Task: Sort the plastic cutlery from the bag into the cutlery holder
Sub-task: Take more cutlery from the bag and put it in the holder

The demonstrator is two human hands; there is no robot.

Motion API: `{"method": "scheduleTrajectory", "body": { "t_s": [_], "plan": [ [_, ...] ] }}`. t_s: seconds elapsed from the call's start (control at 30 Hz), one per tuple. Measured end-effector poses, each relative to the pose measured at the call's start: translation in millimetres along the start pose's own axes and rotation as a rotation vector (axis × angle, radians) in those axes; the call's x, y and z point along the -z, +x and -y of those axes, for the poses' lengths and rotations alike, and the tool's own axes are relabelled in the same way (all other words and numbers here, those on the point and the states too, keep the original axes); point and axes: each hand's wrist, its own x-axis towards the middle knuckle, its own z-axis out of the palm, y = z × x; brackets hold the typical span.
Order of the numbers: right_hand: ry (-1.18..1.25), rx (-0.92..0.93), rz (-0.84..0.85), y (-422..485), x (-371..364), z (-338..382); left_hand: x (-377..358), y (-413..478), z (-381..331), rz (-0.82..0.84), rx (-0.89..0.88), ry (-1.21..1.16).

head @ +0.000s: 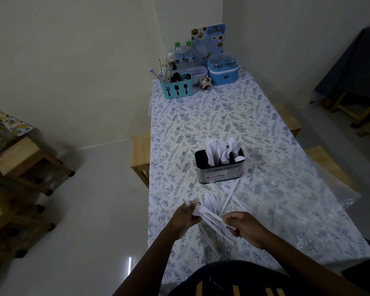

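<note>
White plastic makes up every task item. Reference landmark: the cutlery holder (219,169), a dark oblong tub standing on the floral tablecloth (201,116). A pale label on its near face carries writing too small to read.

- Inside the holder, sorted cutlery (223,151) stands upright: knife-like blades at the left, forks in the middle, spoon bowls at the right.
- On the near side of the holder, a fork bundle (209,216) is held above the cloth. The left hand (187,218) grips its tine end with curled fingers. The right hand (246,229) pinches its handle end.
- Loose cutlery (230,197) lies between the holder and the hands and continues beneath the bundle.
- A clear plastic bag (308,201) lies flat to the right of the holder.
- Far beyond the holder stands a blue caddy (176,87) printed with black fork, knife and spoon silhouettes. The menu card (208,37) behind it is illegible
</note>
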Motion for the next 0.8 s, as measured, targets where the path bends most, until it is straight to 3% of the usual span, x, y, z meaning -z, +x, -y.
{"method": "scheduleTrajectory", "body": {
  "t_s": [0.2,0.33,0.47,0.8],
  "plan": [
    [-0.156,0.011,-0.069,8,-15,3,7,-10,1,0.045,0.009,0.017],
    [-0.646,0.105,-0.245,24,-18,-7,23,-8,5,-0.167,0.005,-0.072],
    [-0.927,0.2,-0.177,33,-27,-15,43,-15,4,-0.274,-0.016,-0.125],
    [-1.154,0.277,-0.425,46,-30,-32,64,-21,4,-0.268,-0.046,-0.153]
  ]
}}
